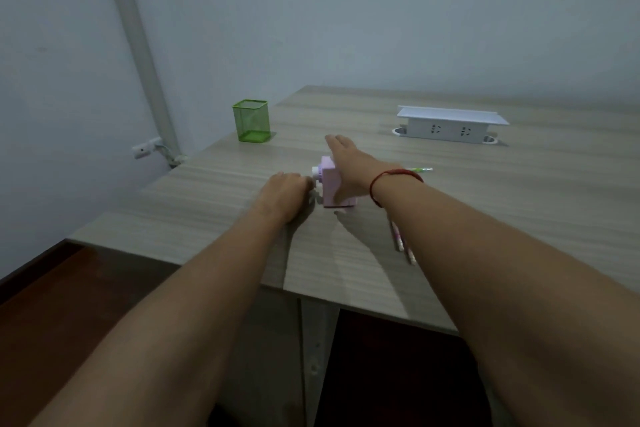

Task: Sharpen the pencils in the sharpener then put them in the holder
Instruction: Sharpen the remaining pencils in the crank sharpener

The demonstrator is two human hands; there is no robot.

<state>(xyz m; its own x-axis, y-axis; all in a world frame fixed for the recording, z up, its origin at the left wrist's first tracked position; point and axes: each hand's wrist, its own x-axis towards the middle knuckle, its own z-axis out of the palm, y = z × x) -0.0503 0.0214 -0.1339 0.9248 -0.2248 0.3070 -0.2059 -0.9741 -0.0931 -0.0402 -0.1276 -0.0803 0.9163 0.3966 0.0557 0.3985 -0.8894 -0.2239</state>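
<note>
A pink box-shaped pencil sharpener stands on the wooden table. My right hand lies flat over its top, fingers straight and pointing away. My left hand is curled at the sharpener's left face, by its white and purple front piece; what it grips is hidden. A green-tipped pencil lies behind my right wrist. Two pink pencils lie under my right forearm. The green mesh holder stands at the far left of the table.
A white socket box with a raised lid sits at the back right of the table. The near table edge runs across below my forearms. A wall and a pipe stand to the left, with dark red floor below.
</note>
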